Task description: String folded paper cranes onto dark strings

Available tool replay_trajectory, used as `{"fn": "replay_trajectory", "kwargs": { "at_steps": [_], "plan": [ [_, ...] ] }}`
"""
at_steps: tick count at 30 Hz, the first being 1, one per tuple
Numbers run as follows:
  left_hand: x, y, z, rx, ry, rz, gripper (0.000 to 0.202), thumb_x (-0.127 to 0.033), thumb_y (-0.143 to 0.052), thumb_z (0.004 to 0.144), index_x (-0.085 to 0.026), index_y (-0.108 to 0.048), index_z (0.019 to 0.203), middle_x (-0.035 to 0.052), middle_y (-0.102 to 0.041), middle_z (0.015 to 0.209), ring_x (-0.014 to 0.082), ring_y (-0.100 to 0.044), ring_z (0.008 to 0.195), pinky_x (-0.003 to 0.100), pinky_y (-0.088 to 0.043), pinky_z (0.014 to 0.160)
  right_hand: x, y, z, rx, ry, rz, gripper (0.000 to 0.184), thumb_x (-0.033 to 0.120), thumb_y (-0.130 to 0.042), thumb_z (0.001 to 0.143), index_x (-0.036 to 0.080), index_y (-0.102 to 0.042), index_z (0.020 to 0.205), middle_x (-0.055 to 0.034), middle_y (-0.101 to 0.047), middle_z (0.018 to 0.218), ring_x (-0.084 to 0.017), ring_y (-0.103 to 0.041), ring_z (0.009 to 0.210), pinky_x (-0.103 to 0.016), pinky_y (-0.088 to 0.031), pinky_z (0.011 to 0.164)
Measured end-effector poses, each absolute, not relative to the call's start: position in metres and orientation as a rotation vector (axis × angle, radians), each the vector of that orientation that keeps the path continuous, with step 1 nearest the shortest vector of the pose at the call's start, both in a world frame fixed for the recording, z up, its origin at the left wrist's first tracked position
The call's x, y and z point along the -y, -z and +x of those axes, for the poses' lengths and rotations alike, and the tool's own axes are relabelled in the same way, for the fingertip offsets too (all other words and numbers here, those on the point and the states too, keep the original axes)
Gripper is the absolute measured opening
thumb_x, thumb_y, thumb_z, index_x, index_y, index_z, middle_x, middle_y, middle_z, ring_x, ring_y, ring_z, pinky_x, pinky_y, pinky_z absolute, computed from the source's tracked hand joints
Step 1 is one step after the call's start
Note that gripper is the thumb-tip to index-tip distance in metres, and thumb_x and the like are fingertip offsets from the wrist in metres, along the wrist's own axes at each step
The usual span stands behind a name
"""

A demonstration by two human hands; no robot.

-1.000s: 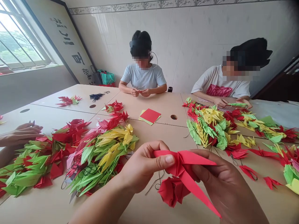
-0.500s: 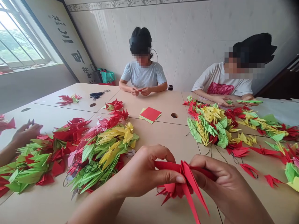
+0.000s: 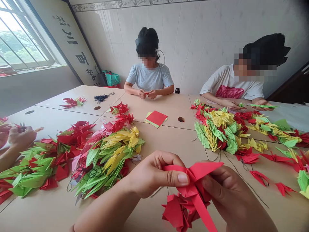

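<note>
My left hand (image 3: 154,174) and my right hand (image 3: 227,193) both pinch a red origami crane (image 3: 193,175) above the table, its wings up and one long point hanging downward. Below it hang more red paper cranes (image 3: 177,211), bunched together and partly cut off by the bottom of the picture. A black thread (image 3: 248,185) runs across the table beyond my right hand. A heap of red, yellow and green paper cranes (image 3: 106,158) lies just left of my left hand.
Another crane heap (image 3: 223,129) lies to the right. Across the table, a red and green paper stack (image 3: 156,118) sits near a table hole (image 3: 181,119). Two seated co-workers (image 3: 149,74) (image 3: 233,83) fold paper, and another person's hand (image 3: 21,135) shows at left.
The red crane has turned in my hands, its wings now spread upward and right. The bunch of red cranes hangs lower and shows more. The left-side person's hand has moved left.
</note>
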State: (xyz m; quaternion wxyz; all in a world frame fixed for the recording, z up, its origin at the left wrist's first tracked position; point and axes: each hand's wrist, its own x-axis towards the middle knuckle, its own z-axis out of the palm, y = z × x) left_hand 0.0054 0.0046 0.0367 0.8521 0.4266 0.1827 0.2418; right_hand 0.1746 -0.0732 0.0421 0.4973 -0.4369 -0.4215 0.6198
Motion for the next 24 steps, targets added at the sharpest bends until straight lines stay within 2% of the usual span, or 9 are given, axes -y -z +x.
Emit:
{"fn": "replay_trajectory", "kwargs": {
  "at_steps": [4, 9, 12, 18, 20, 24],
  "plan": [
    [-0.005, -0.036, 0.005, -0.402, -0.528, 0.885, 0.031, -0.035, -0.087, 0.062, -0.012, -0.066, 0.062, 0.0007, -0.063, 0.059, 0.0086, -0.056, 0.053, 0.02, -0.043, 0.053, 0.073, -0.044, 0.172, 1.061, -1.481, -1.089, 0.033, 0.052, -0.07, 0.079, 0.02, -0.069, 0.069, 0.0003, -0.055, 0.061, -0.012, -0.048, 0.055, -0.023, -0.044, 0.051],
    [-0.008, -0.035, 0.005, -0.383, -0.512, 0.907, 0.031, -0.036, -0.086, 0.063, -0.012, -0.066, 0.063, 0.0004, -0.062, 0.059, 0.008, -0.054, 0.053, 0.019, -0.043, 0.053, 0.076, -0.046, 0.172, 1.043, -1.494, -1.138, 0.036, 0.056, -0.067, 0.079, 0.021, -0.069, 0.071, -0.0008, -0.06, 0.064, -0.016, -0.057, 0.06, -0.028, -0.051, 0.058],
    [-0.008, -0.034, 0.005, -0.37, -0.497, 0.94, 0.031, -0.035, -0.085, 0.065, -0.012, -0.065, 0.064, -0.0001, -0.061, 0.06, 0.0074, -0.053, 0.054, 0.018, -0.042, 0.053, 0.077, -0.046, 0.173, 1.117, -1.471, -1.122, 0.033, 0.053, -0.066, 0.082, 0.022, -0.07, 0.073, -0.0001, -0.06, 0.064, -0.015, -0.056, 0.06, -0.026, -0.049, 0.058],
    [-0.009, -0.039, 0.001, -0.405, -0.428, 1.079, 0.032, -0.038, -0.082, 0.069, -0.012, -0.063, 0.072, -0.0001, -0.061, 0.064, 0.0067, -0.051, 0.055, 0.018, -0.042, 0.053, 0.079, -0.044, 0.173, 1.104, -1.414, -1.166, 0.032, 0.053, -0.07, 0.079, 0.022, -0.068, 0.071, 0.0013, -0.059, 0.061, -0.013, -0.053, 0.056, -0.023, -0.046, 0.053],
    [-0.01, -0.043, -0.002, -0.443, -0.391, 1.21, 0.03, -0.037, -0.079, 0.072, -0.013, -0.064, 0.077, -0.0014, -0.06, 0.065, 0.0063, -0.049, 0.054, 0.017, -0.041, 0.052, 0.081, -0.041, 0.175, 1.198, -1.331, -1.243, 0.032, 0.051, -0.068, 0.081, 0.022, -0.066, 0.068, 0.0007, -0.057, 0.06, -0.014, -0.053, 0.055, -0.023, -0.046, 0.051],
    [-0.015, -0.051, -0.009, -0.461, -0.394, 1.58, 0.016, -0.029, -0.07, 0.082, -0.014, -0.066, 0.084, -0.0022, -0.059, 0.068, 0.007, -0.048, 0.056, 0.018, -0.042, 0.056, 0.083, -0.033, 0.181, 1.308, -1.206, -1.308, 0.026, 0.046, -0.065, 0.084, 0.023, -0.069, 0.073, -0.0012, -0.063, 0.064, -0.016, -0.059, 0.057, -0.023, -0.051, 0.052]
  ]
}}
